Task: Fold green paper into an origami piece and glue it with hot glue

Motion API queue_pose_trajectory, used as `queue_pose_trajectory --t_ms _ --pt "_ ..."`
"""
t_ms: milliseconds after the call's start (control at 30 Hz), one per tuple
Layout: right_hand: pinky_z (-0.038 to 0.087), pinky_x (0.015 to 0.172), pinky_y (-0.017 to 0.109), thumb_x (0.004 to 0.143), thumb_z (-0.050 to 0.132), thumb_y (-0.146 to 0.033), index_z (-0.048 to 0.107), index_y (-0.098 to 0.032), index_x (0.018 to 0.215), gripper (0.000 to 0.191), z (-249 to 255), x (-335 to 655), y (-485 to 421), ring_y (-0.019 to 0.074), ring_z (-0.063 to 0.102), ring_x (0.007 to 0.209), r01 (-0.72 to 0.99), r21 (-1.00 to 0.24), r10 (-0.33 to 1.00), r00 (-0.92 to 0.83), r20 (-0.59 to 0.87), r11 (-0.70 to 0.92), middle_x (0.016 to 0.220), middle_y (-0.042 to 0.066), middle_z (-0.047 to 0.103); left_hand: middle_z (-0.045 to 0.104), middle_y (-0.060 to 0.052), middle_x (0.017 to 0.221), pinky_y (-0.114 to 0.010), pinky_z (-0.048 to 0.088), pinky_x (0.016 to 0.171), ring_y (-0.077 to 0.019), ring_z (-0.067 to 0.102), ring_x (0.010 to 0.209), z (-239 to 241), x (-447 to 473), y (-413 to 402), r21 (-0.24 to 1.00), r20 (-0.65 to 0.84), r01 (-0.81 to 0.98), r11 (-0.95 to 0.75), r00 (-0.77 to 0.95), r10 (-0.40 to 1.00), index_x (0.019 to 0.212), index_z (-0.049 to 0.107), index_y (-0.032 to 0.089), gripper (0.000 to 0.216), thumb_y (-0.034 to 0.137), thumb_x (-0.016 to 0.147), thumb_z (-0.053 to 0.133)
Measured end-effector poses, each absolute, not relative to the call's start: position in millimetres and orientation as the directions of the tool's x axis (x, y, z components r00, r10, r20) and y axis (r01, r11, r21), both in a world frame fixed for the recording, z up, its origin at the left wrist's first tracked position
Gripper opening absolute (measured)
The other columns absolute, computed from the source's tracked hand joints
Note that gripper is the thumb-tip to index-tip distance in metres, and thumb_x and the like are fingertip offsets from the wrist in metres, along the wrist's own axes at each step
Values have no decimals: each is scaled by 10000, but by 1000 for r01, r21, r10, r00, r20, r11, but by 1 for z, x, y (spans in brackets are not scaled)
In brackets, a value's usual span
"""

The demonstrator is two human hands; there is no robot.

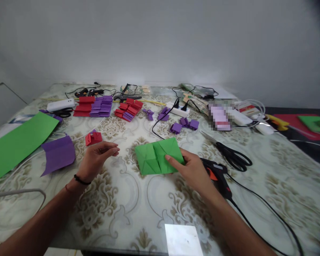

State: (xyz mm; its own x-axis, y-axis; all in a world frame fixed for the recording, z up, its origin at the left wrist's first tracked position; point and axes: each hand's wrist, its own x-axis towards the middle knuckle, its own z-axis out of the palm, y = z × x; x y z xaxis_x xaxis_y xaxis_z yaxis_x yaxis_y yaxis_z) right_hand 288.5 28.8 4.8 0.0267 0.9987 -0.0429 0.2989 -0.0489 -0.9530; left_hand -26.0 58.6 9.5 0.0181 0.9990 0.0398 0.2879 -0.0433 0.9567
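A folded piece of green paper (pixel 169 156) with crossing creases is held by my right hand (pixel 193 167), thumb on top and fingers beneath its right edge. It is tilted slightly above the table. My left hand (pixel 100 156) is off to the left, loosely curled with thumb and fingertips a little apart and nothing visible between them. Just behind that hand is a small folded red paper piece (pixel 93 138). A creased purple paper sheet (pixel 59 155) lies left of my left wrist. Partly hidden behind my right forearm is a black glue gun (pixel 221 177) with an orange trigger.
Black-handled scissors (pixel 230 154) lie at right. Red-and-purple folded blocks (pixel 93 106), small purple pieces (pixel 176 128), and a power strip (pixel 178 109) sit farther back. A long green sheet (pixel 21 145) spans the left edge. A phone (pixel 219 116) and cables are at back right.
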Motion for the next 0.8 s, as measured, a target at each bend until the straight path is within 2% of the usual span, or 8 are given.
queue_pose_trajectory --t_ms 133,267,367,467,567,633,700,800 --pt "562 703 326 821 779 -525 758 -166 991 398 2 293 30 217 654 772 247 -969 988 143 54 17 884 50 754 826 -88 827 -338 632 766 -227 794 765 7 -30 60 934 15 357 -21 19 1000 911 789 141 289 417 829 815" --pt "587 752 334 760 871 -520 752 -208 1060 449 -1 292 28 215 691 812 3 -1000 985 171 -10 -11 985 51 787 796 -54 741 -290 584 702 -203 761 715 1 -32 61 899 8 437 -42 81 997 846 775 159 233 392 855 776" --pt "593 713 324 661 947 -497 761 -229 986 460 4 290 24 209 703 755 -215 -971 989 88 -122 -101 906 41 794 765 -26 706 -269 536 663 -178 700 667 2 -29 59 876 19 474 -91 153 988 818 762 177 217 386 873 753" --pt "565 618 300 584 979 -516 763 -226 874 464 13 290 18 193 672 635 -300 -932 979 -75 -187 -201 745 24 750 754 -36 731 -294 548 724 -184 674 697 7 -23 55 873 27 466 -148 257 966 795 762 191 311 467 923 698" --pt "545 601 294 625 950 -552 773 -200 853 456 16 290 14 192 665 625 -215 -944 949 -248 -194 -250 748 37 745 799 -106 1001 -353 586 888 -236 736 929 12 -20 49 920 9 356 -166 403 915 906 795 194 562 658 1007 494" --pt "553 655 300 713 904 -536 789 -183 919 424 14 288 15 205 690 707 -88 -972 934 -308 -182 -219 845 55 772 779 -135 1201 -375 590 939 -261 739 1065 13 -19 45 975 -64 215 -53 504 861 1082 792 201 661 727 1022 395" --pt "563 730 313 791 855 -500 793 -179 996 386 10 285 18 222 704 808 59 -986 932 -322 -164 -153 940 59 787 766 -138 1247 -369 601 906 -261 748 1062 11 -19 43 987 -157 129 99 585 795 1230 749 209 599 709 997 515" --pt "552 737 314 857 787 -483 778 -181 1001 335 3 279 22 223 678 818 239 -969 946 -293 -137 -67 925 44 768 792 -82 1031 -329 616 728 -221 772 806 5 -15 41 963 -267 158 216 645 716 1321 671 201 608 549 847 824"
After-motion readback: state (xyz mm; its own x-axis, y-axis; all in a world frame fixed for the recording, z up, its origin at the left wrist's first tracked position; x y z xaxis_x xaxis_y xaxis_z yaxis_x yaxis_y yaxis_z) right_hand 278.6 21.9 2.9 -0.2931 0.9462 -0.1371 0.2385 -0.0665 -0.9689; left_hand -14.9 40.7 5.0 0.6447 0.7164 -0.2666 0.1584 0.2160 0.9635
